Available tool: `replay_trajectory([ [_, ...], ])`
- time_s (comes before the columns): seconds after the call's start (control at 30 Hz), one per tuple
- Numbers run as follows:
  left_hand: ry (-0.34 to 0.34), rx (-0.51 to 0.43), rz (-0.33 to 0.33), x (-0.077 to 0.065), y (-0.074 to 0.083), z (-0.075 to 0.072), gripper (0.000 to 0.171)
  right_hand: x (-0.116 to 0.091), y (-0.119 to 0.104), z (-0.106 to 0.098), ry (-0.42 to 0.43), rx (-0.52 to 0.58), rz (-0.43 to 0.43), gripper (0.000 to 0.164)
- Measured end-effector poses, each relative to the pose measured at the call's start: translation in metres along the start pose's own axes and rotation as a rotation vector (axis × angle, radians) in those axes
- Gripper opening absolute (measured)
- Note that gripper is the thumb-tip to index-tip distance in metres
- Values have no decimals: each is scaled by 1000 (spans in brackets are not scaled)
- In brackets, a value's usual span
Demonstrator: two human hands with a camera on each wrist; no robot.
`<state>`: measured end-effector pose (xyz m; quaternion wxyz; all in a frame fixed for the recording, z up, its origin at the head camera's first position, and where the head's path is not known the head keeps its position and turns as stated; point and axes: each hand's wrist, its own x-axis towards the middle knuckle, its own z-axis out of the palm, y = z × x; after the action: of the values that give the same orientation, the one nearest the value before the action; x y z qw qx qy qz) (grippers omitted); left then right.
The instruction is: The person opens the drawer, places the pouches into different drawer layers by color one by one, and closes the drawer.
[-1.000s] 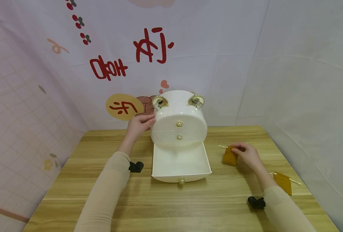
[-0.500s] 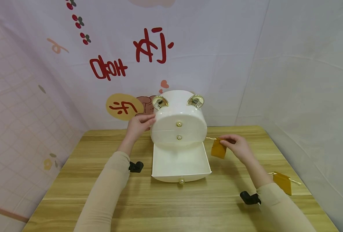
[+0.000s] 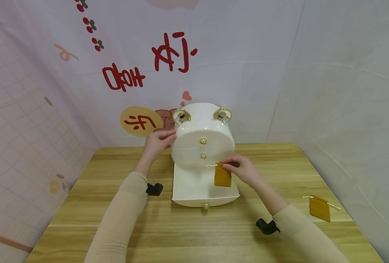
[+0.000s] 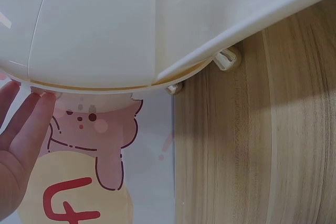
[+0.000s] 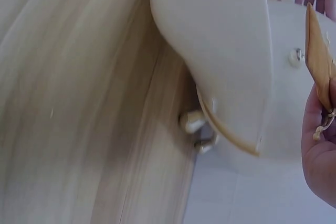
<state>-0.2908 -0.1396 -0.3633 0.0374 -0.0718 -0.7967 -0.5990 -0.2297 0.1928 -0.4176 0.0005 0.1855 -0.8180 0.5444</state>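
Observation:
A white storage box (image 3: 191, 137) with gold ears and gold knobs stands at the back middle of the table, its bottom drawer (image 3: 191, 182) pulled out. My left hand (image 3: 156, 144) rests its fingers against the box's left side; in the left wrist view the fingertips (image 4: 44, 103) touch its edge with fingers fairly straight. My right hand (image 3: 242, 170) pinches a mustard-yellow drawstring pouch (image 3: 222, 176) by its top, and the pouch hangs over the right part of the drawer. In the right wrist view the pouch (image 5: 316, 51) shows edge-on between thumb and fingers.
A second mustard drawstring pouch (image 3: 320, 209) lies on the wooden table (image 3: 194, 233) at the right. A printed white cloth (image 3: 240, 84) hangs right behind the box. Black wrist mounts (image 3: 266, 226) stick out by both sleeves.
My right hand has carried the pouch leftward, from above the table right of the box to over the open drawer. The left hand and the box have stayed in place.

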Motion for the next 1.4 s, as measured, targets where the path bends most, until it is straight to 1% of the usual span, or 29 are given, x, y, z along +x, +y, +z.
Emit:
replay_trajectory([
  [0.23, 0, 17, -2, 0, -1, 0, 34, 10, -3, 22, -35, -41, -4, 14],
  [0.57, 1, 19, 0, 0, 0, 1, 35, 19, -6, 39, -66, -25, -25, 15],
  [0.8, -3, 21, 1, 0, 0, 0, 36, 22, 3, 48, -110, -95, -79, 25],
  [0.87, -4, 21, -1, 0, 0, 0, 35, 20, 4, 48, -111, -91, -77, 27],
  [0.97, -5, 18, -2, -1, 1, 0, 35, 17, 3, 46, -104, -84, -70, 29],
  [1.07, -4, 15, 2, -1, 1, 0, 35, 13, 1, 39, -99, -77, -55, 30],
  [1.23, -3, 14, 5, -1, 1, -1, 36, 3, -1, 23, -109, -53, -50, 32],
  [1.4, -3, 25, -4, -1, 1, 0, 35, -11, 4, 1, -110, -32, -28, 36],
])
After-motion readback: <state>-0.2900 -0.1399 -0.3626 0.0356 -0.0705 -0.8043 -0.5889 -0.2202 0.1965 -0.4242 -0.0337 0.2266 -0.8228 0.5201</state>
